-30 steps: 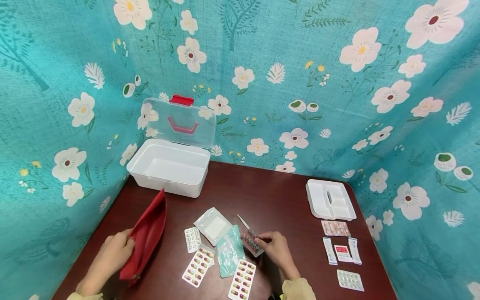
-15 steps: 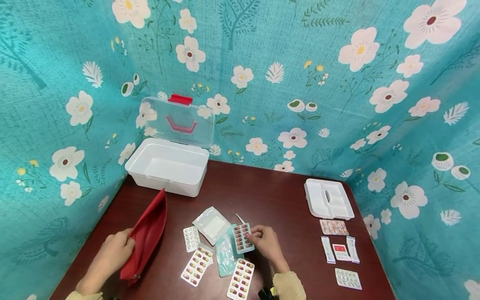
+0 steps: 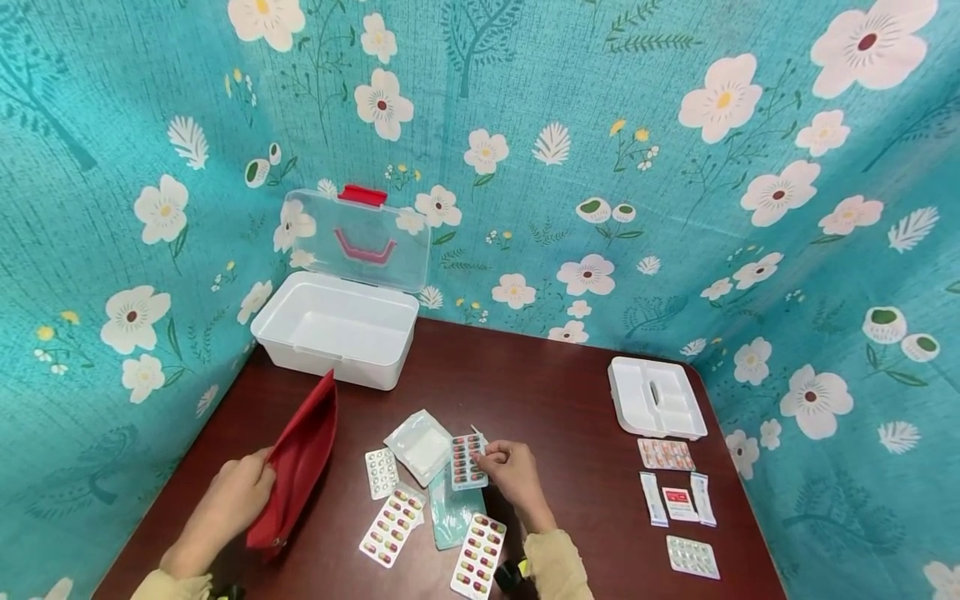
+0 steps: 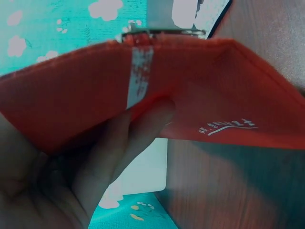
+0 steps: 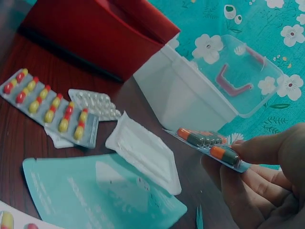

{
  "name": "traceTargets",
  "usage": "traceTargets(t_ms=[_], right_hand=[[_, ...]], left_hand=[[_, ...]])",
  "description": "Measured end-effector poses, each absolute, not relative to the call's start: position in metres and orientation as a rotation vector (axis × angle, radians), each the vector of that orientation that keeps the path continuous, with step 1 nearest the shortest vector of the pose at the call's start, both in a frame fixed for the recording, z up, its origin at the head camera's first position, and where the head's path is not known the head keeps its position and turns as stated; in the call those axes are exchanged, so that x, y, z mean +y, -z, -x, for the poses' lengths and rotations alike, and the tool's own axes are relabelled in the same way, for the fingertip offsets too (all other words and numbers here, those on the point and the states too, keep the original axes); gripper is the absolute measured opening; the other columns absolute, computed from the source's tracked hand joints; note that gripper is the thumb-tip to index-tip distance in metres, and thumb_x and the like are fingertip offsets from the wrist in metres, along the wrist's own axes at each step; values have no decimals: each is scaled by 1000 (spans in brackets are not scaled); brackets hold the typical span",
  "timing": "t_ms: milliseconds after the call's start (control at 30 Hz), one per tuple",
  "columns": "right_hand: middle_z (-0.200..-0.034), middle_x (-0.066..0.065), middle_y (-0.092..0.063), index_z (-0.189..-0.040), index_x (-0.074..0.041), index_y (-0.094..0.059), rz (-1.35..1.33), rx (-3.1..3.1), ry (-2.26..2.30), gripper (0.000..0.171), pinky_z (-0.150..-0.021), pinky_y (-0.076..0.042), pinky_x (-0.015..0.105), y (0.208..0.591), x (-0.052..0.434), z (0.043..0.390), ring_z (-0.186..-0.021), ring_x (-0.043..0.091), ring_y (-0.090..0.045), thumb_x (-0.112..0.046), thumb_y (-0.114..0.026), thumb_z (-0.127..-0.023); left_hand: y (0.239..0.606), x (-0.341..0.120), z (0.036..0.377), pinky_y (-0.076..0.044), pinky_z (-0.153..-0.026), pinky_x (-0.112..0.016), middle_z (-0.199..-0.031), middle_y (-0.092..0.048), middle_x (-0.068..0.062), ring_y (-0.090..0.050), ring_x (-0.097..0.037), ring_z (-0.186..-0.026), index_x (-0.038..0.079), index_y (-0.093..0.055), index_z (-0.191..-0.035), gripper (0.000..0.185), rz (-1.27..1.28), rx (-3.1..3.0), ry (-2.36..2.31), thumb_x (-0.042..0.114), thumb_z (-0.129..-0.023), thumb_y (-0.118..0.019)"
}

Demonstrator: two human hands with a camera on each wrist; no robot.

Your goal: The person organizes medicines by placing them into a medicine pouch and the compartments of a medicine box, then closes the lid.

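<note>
Red pouch (image 3: pixel 298 467) is being gripped at its edge by the left hand (image 3: pixel 231 500), stood up on the worktop (image 3: pixel 540 392). Capsule blister (image 3: pixel 467 461) is being pinched by the right hand (image 3: pixel 510 471), lifted just above the teal packet (image 3: pixel 453 512), beside the white gauze pack (image 3: pixel 420 444).

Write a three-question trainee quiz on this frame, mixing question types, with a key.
1. True or false: the right hand pinches a blister pack of capsules.
2. What does the left hand hold? A) white box B) red pouch C) teal sachet
3. Is the lid of the white box open or closed?

Key: 1 true. 2 B. 3 open, its clear lid standing upright against the wall.
</note>
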State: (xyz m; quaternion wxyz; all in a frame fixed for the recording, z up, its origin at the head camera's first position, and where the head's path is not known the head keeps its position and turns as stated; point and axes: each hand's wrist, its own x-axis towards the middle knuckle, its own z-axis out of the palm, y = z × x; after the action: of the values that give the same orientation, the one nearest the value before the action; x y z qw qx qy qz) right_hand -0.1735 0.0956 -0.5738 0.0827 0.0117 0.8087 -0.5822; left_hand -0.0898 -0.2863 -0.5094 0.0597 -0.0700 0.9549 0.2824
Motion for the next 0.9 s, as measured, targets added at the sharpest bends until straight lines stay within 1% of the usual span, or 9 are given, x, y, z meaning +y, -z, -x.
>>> traceTargets(t_ms=[67,133,233,300,533,633,767,900], right_hand=[[-68,9,-70,-84,6,-67,-38,2399,1753,17,-50,-44,21,572,92,174,-56,7,-56,-7,-77,-81],[-70,11,-71,-86,6,-68,-36,2380,1769,17,-52,-49,24,571,88,175,-57,6,-58,-7,-77,-82],[-72,13,-72,-87,7,-69,-20,2367,1777,17,-55,-53,30,570,80,177,-57,5,-59,-8,-76,-82],[-72,13,-72,-87,7,-69,-8,2348,1791,16,-56,-54,32,569,74,178,-57,5,-59,-7,-75,-82],[-73,14,-72,-90,7,-70,51,2309,1813,18,-54,-50,24,560,51,184,-58,4,-59,-9,-75,-84],[-74,15,-72,-90,7,-70,51,2308,1819,19,-54,-49,22,556,44,187,-58,4,-59,-10,-76,-84],[-75,16,-73,-90,7,-70,61,2302,1819,19,-55,-48,22,552,36,189,-58,5,-60,-10,-76,-84],[-75,16,-73,-89,6,-70,76,2312,1823,18,-55,-49,22,548,29,193,-58,5,-59,-10,-76,-83]], left_hand=[[510,-286,90,-51,-66,-43,-98,-69,-26,-61,-25,-75,-15,-55,-129,41,204,2900,-851,6,-97,-43],[511,-285,90,-52,-68,-46,-101,-68,-29,-64,-27,-78,-15,-55,-129,40,193,2913,-848,6,-97,-43],[511,-284,90,-53,-71,-50,-103,-68,-30,-66,-30,-82,-15,-55,-128,39,194,2926,-837,7,-97,-44],[510,-283,89,-53,-71,-51,-101,-68,-29,-66,-30,-81,-14,-55,-129,39,196,2922,-836,7,-98,-44],[507,-283,92,-52,-65,-44,-88,-68,-19,-61,-24,-73,-14,-55,-130,40,200,2915,-827,9,-99,-42],[507,-282,94,-53,-66,-45,-91,-68,-21,-64,-25,-76,-14,-54,-130,40,194,2913,-818,10,-100,-41],[507,-279,92,-54,-71,-51,-102,-68,-29,-67,-32,-83,-14,-54,-129,40,183,2925,-799,10,-100,-42],[508,-277,90,-54,-72,-52,-103,-67,-30,-68,-33,-84,-15,-54,-129,39,183,2938,-808,8,-99,-43]])
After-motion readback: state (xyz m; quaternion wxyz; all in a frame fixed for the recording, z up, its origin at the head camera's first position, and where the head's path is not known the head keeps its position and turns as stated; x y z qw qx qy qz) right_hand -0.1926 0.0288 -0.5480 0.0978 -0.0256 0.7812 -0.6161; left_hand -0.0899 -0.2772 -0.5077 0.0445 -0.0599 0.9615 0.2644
